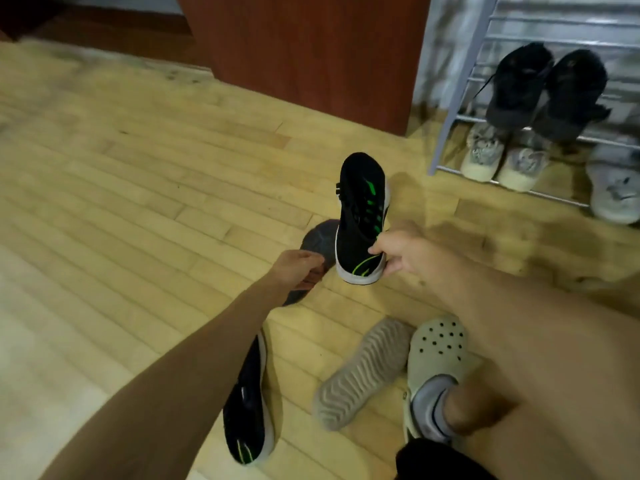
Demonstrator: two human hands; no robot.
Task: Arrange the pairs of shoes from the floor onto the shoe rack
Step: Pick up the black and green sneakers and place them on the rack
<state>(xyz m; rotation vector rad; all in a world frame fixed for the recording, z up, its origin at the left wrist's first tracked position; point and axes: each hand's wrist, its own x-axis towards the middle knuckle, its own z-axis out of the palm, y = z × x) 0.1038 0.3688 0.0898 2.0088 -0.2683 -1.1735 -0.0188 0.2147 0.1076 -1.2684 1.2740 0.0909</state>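
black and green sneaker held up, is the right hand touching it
Touching. The head view shows the right hand pinching the black and green sneaker near its heel.

Both bare forearms reach from the near edge toward the middle of the scene, converging, the left hand point(300, 271) curling its fingers on the edge of a dark grey shoe point(320, 239) — the right hand point(398, 249), just to its right, pinches the heel end of a black sneaker point(362, 209) between thumb and fingers.
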